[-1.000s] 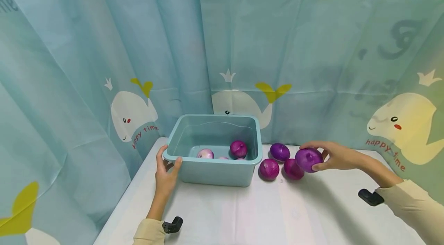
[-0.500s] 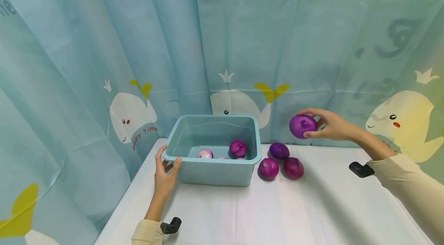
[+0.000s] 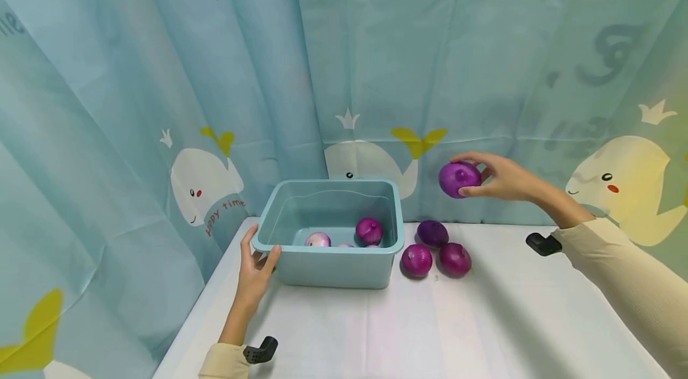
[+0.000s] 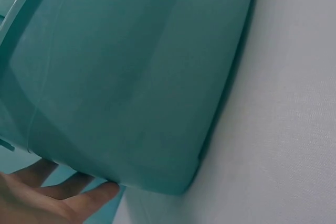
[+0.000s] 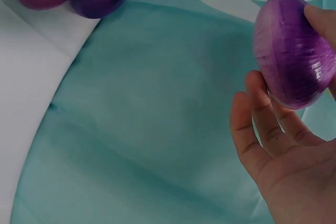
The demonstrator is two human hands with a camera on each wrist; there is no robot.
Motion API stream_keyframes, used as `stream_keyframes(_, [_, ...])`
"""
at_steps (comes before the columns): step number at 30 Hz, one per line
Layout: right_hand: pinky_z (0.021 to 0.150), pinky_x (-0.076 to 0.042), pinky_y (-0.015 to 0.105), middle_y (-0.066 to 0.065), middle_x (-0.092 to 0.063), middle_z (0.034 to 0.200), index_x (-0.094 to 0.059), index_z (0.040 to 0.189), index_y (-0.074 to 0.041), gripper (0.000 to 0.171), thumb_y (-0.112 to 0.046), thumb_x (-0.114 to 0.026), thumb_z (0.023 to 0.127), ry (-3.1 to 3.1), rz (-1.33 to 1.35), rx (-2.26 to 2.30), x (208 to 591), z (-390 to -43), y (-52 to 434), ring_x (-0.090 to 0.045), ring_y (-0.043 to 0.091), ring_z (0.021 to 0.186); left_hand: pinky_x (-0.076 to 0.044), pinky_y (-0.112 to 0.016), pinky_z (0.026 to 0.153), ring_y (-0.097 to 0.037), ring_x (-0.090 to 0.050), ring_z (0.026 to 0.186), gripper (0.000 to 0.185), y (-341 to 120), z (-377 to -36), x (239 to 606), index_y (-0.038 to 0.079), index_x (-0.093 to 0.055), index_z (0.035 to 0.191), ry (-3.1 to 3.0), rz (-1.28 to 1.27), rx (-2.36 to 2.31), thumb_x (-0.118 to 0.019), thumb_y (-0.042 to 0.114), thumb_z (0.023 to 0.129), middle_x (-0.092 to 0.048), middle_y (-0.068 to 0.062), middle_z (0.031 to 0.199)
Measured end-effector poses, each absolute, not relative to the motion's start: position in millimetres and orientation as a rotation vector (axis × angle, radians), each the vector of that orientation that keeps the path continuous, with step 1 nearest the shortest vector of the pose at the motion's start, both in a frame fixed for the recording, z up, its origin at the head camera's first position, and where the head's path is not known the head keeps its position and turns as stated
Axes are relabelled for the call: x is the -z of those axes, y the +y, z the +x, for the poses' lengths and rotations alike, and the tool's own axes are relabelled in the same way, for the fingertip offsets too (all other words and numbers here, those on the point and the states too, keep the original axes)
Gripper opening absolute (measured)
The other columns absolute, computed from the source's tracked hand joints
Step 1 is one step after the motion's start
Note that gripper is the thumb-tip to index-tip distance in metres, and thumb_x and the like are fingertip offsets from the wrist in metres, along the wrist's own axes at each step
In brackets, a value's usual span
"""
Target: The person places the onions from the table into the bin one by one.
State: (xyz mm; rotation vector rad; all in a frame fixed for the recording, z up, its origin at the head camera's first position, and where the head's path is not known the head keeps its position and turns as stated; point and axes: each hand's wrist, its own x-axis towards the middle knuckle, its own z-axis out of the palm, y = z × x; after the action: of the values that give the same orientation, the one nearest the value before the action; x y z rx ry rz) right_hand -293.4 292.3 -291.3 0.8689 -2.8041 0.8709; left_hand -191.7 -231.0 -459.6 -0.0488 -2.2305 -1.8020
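Holding a round purple onion [image 3: 458, 179] up in the air, the right hand [image 3: 497, 177] has its thumb and fingers curled round it, well above the white cloth-covered worktop [image 3: 430, 331] and to the right of the pale blue plastic tub [image 3: 333, 265]. In the right wrist view the onion [image 5: 294, 51] sits against the fingertips [image 5: 252, 85], and part of the thumb is cut off at the frame's edge. The left hand [image 3: 255, 268] grips the tub's near left corner, thumb hooked over the rim and fingers against the outer wall. The left wrist view shows little but the tub wall [image 4: 131, 77] and a few fingertips [image 4: 94, 195] at its lower corner.

Inside the tub lie a dark purple onion [image 3: 369, 230] and a paler pinkish one [image 3: 318, 239]; further bits show between them, mostly hidden by the front wall, and I cannot tell how many. Three more purple onions [image 3: 435, 250] cluster on the worktop just right of the tub, touching one another. A blue curtain printed with white whales [image 3: 204, 188] hangs behind. Small black clips [image 3: 543, 243] show at each cream sleeve, their shape hard to make out.
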Motion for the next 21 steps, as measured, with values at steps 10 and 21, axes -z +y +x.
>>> stream_keyframes(10, [0.079,-0.054,0.040,0.012,-0.061,0.131,-0.056,0.144,-0.022,0.065,-0.032,-0.084,0.087,-2.880,0.955,-0.834,272.1,-315.4,231.4,-0.068,0.023,0.094,-0.039,-0.066,0.103,-0.052,-0.034,0.144,0.072,-230.7,-189.6,462.6,0.034,-0.014,0.163,-2.197,-0.014,1.798,-0.058,0.028,0.106,-0.021,-0.017,0.166])
stream_keyframes(21, [0.087,-0.057,0.041,0.013,-0.059,0.125,-0.056,0.143,-0.020,0.063,-0.023,-0.084,0.087,-2.866,1.167,-0.931,267.0,-334.9,141.8,-0.068,0.028,0.097,-0.043,-0.054,0.105,-0.048,-0.036,0.143,0.076,-223.9,-192.3,459.4,0.030,-0.013,0.163,-2.163,0.000,1.815,-0.061,0.024,0.104,-0.020,-0.018,0.165])
